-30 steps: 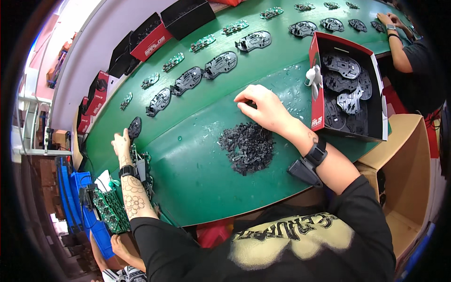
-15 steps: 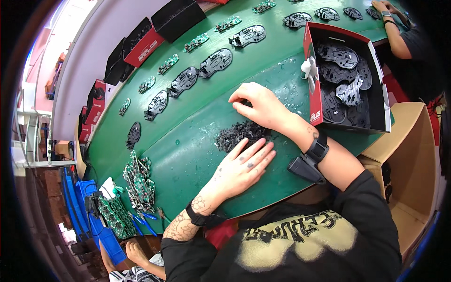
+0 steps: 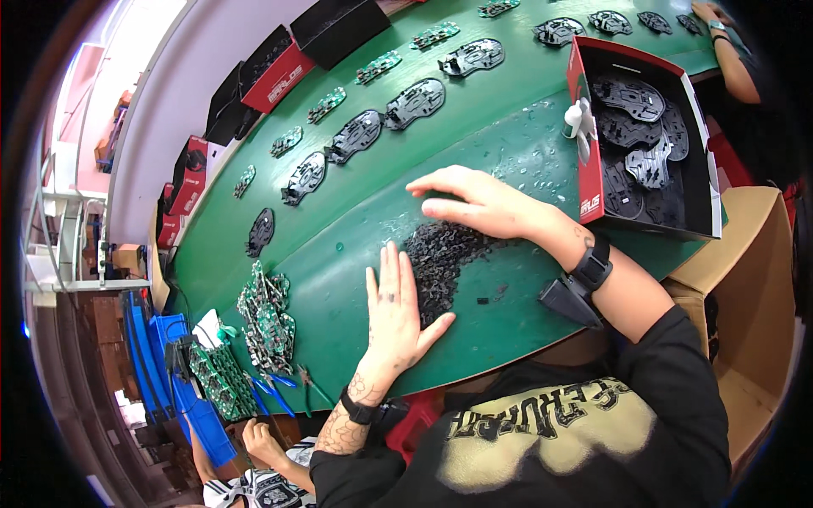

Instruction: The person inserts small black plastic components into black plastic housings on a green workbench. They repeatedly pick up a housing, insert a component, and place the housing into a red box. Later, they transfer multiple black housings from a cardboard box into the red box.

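A heap of small black parts (image 3: 438,269) lies spread on the green table (image 3: 339,292) in front of me; the pieces are too small to name. Along its left side, my left hand (image 3: 395,315) rests flat against the edge of the heap, fingers stretched away from me and thumb apart. My right hand (image 3: 476,203) hovers or rests at the heap's far edge, its fingers pointing left and partly covering the pieces beneath. Neither hand grips anything. One loose black piece (image 3: 483,300) sits to the right of the heap.
A red and black box (image 3: 590,152) of black plastic shells stands at the right, beside a cardboard box (image 3: 745,262). Rows of shells (image 3: 356,135) and green circuit boards (image 3: 328,105) line the far side. Piled boards (image 3: 267,317) and pliers (image 3: 312,389) lie left. Other people's hands (image 3: 262,442) show.
My left hand has turned upright and moved to the heap's left side. The right hand's fingers have straightened. The heap is spread wider toward me, and the view has shifted slightly.
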`<state>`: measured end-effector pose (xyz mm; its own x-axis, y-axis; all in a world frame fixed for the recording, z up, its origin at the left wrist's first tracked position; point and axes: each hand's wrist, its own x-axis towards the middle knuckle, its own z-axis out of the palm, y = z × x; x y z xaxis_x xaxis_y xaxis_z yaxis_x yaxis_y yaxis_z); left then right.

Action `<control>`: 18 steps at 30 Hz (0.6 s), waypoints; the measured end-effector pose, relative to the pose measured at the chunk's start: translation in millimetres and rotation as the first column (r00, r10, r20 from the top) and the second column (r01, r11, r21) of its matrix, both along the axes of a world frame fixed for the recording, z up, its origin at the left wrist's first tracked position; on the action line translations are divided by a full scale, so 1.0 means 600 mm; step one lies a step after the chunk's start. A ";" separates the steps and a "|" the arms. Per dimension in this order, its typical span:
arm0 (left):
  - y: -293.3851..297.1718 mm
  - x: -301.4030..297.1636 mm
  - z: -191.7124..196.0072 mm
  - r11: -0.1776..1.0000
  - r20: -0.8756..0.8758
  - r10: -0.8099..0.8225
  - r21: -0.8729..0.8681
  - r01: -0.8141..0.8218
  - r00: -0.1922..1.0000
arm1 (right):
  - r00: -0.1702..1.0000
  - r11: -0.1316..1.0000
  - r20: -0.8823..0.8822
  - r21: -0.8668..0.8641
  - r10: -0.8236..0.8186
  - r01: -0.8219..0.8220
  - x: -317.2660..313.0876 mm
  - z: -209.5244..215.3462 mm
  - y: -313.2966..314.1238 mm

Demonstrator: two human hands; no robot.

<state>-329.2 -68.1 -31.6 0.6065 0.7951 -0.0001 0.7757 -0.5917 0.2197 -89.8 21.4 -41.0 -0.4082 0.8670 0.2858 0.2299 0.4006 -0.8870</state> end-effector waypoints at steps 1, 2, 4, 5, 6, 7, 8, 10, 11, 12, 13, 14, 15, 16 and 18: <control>0.010 0.007 -0.004 1.000 0.013 -0.013 0.009 0.013 1.000 | 0.997 0.999 -0.073 -0.039 -0.035 0.033 -0.001 -0.002 0.007; 0.019 0.014 -0.007 0.999 0.025 -0.027 0.018 0.027 0.999 | 0.984 0.991 -0.151 -0.111 -0.096 0.079 -0.002 -0.002 0.007; 0.036 0.031 -0.002 0.996 0.027 -0.085 0.019 0.085 0.996 | 0.942 0.967 -0.237 -0.148 -0.238 0.207 -0.005 -0.003 0.012; 0.041 0.039 0.004 0.993 0.020 -0.118 0.017 0.118 0.993 | 0.922 0.956 -0.269 -0.175 -0.278 0.237 -0.003 -0.003 0.013; 0.045 0.045 0.006 0.990 0.043 -0.140 0.022 0.140 0.989 | 0.900 0.942 -0.299 -0.203 -0.318 0.265 -0.001 -0.002 0.012; 0.049 0.051 0.007 0.986 0.059 -0.166 0.036 0.164 0.984 | 0.874 0.927 -0.330 -0.234 -0.358 0.292 0.000 -0.001 0.012; 0.050 0.057 0.009 0.973 0.020 -0.221 0.070 0.219 0.975 | 0.862 0.927 -0.353 -0.227 -0.364 0.299 -0.001 -0.001 0.013; 0.045 0.078 0.014 0.943 -0.041 -0.310 0.114 0.313 0.950 | 0.867 0.927 -0.339 -0.219 -0.365 0.304 -0.003 0.003 0.012; 0.038 0.092 0.017 0.946 -0.020 -0.305 0.112 0.305 0.952 | 0.870 0.928 -0.336 -0.223 -0.360 0.298 -0.006 0.004 0.010; 0.031 0.104 0.015 0.954 -0.026 -0.283 0.098 0.284 0.959 | 0.898 0.940 -0.296 -0.199 -0.326 0.276 -0.007 0.003 0.010; 0.026 0.118 0.011 0.960 -0.028 -0.266 0.087 0.268 0.964 | 0.899 0.942 -0.295 -0.197 -0.322 0.273 -0.005 0.002 0.010; 0.020 0.124 0.005 0.973 0.001 -0.222 0.068 0.221 0.975 | 0.901 0.944 -0.295 -0.195 -0.317 0.268 -0.006 0.001 0.010; 0.016 0.123 0.002 0.971 -0.040 -0.214 0.103 0.217 0.976 | 0.904 0.946 -0.295 -0.193 -0.310 0.261 -0.009 0.001 0.010; 0.013 0.122 -0.001 0.966 -0.082 -0.210 0.136 0.220 0.974 | 0.897 0.939 -0.310 -0.240 -0.315 0.246 -0.009 0.007 0.005; 0.010 0.120 0.002 0.967 -0.095 -0.186 0.157 0.200 0.978 | 0.904 0.940 -0.289 -0.222 -0.316 0.258 -0.010 0.007 0.007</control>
<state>-257.2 -62.1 -30.7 0.7518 0.6560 0.0674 0.6541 -0.7548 0.0497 -95.9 25.6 -37.0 -0.0477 0.9804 0.1910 0.0080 0.1916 -0.9814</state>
